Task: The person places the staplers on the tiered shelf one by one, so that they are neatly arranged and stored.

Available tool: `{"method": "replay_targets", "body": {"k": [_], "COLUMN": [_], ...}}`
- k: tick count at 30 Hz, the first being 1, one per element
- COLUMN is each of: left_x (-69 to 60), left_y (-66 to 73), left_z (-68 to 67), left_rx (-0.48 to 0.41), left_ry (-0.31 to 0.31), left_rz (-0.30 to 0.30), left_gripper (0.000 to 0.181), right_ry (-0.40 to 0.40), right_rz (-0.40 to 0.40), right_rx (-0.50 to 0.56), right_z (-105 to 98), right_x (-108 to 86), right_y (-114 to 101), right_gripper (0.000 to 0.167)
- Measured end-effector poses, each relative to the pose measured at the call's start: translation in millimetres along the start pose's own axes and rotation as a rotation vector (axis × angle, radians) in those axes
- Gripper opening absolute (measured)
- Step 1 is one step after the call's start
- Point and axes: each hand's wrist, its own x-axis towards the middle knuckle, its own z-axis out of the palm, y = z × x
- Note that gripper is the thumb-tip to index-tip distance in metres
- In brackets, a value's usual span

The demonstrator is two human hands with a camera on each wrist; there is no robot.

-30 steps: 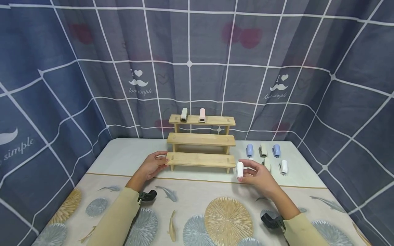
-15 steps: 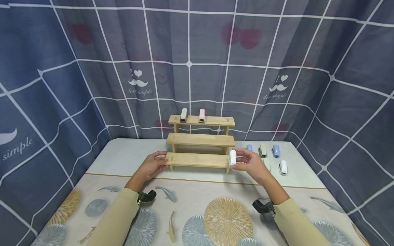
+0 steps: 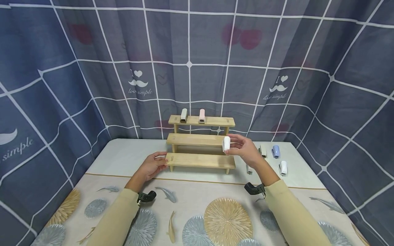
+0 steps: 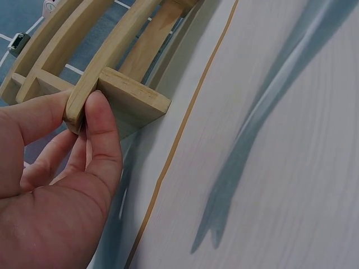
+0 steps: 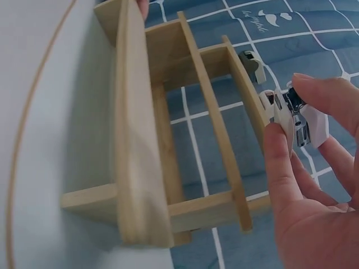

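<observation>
A wooden three-step display stand (image 3: 200, 160) stands at the middle of the table. My left hand (image 3: 153, 166) pinches the left end of its lowest step, thumb and fingers around the board (image 4: 90, 84) in the left wrist view. With fingertips and thumb, my right hand (image 3: 246, 150) holds a white mini stapler (image 3: 226, 144) in the air by the right end of the middle step. Its metal parts show in the right wrist view, where the stapler (image 5: 286, 112) is turned on its side. A cream stapler (image 3: 184, 115) and a pink stapler (image 3: 201, 115) sit on the top step.
To the right on the table are a cream stapler (image 3: 263, 150), a blue stapler (image 3: 275, 151) and a white stapler (image 3: 283, 167). Another stapler (image 3: 249, 169) is partly hidden by the right forearm. A checked curtain (image 3: 209, 82) hangs behind the stand.
My right hand has carried the white stapler up and to the left, from beside the lowest step to the middle step. The left hand stays on the stand.
</observation>
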Motion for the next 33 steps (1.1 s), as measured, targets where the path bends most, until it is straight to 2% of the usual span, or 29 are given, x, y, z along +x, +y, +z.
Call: {"method": "replay_targets", "body": {"k": [9, 19, 27, 33], "left_x": [0.8, 0.8, -0.1, 1.4], "left_y": [0.0, 0.2, 0.8, 0.9], "left_z": [0.7, 1.6, 0.9, 1.3], "left_rx": [-0.001, 0.026, 0.005, 0.008], "left_ry": [0.01, 0.024, 0.009, 0.016], "left_rz": [-0.011, -0.01, -0.013, -0.015], "left_gripper": [0.059, 0.059, 0.06, 0.059], "right_ry": [-0.006, 0.026, 0.044, 0.043], "right_rz": [-0.017, -0.023, -0.029, -0.031], "right_rx": [-0.038, -0.018, -0.085, -0.071], "right_z": [-2.4, -6.2, -9.3, -11.0], "right_x": [28.6, 62.3, 82.9, 97.8], "right_y": [-13.5, -27.0, -36.6, -40.6], "right_gripper": [0.072, 0.071, 0.065, 0.066]}}
